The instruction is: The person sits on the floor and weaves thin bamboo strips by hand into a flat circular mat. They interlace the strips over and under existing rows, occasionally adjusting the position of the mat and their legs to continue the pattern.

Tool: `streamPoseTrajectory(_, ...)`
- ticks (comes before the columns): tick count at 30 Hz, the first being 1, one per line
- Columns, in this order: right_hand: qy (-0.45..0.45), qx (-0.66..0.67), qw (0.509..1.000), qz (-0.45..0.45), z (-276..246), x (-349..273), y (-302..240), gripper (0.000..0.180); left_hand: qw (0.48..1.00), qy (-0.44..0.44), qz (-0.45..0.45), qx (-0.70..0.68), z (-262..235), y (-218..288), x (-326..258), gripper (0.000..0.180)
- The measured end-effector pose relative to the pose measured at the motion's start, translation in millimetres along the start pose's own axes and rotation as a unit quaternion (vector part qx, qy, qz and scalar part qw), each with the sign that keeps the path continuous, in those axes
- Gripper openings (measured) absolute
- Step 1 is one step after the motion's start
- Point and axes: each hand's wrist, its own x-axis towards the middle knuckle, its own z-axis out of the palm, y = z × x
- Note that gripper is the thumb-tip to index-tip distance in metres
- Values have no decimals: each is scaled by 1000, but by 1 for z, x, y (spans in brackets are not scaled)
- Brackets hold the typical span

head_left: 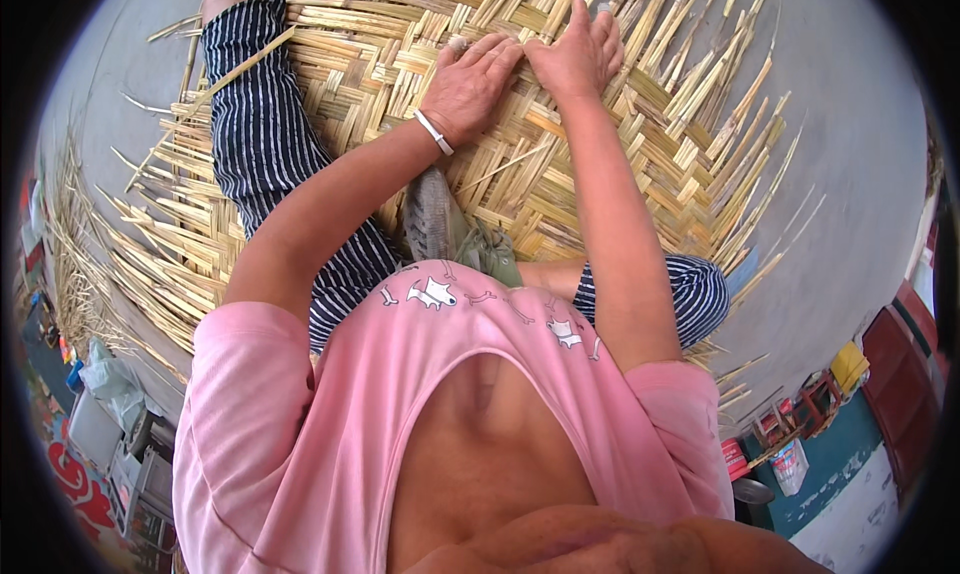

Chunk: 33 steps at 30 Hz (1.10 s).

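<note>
A half-woven mat of split straw-coloured strips (535, 179) spreads over the floor under my legs, its loose strip ends fanning out at the far and right sides. On the weave ahead of me lies my left hand (470, 89), palm down, fingers stretched out and one finger wrapped in white. Its fingertips nearly meet the thumb of my right hand (577, 62). That hand rests on the strips with thumb and fingers apart; a fingertip there also has a white wrap. No separate strip shows clearly in either hand. A white band (434, 134) circles my left wrist.
My striped trouser leg (262, 104) stretches across the mat's left side, with a loose strip (245, 69) lying over it. Thin scraps (75, 234) are heaped at the far left. Grey floor (850, 164) surrounds the mat. Household items and a red door (900, 374) stand at the lower right.
</note>
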Motion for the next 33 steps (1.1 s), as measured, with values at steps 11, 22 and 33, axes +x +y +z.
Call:
streamPoseTrajectory(11, -14, 48, 999, 11, -8, -1, -3, 93, 998, 11, 3, -68, 0, -3, 1, 44)
streamPoseTrajectory(22, -39, -15, 999, 29, 7, 17, 0, 101, 994, -27, -29, -97, 1, -4, 4, 46)
streamPoseTrajectory(33, -28, -29, 999, 31, 13, 18, 3, 100, 993, -39, -35, -110, 0, -5, 5, 47)
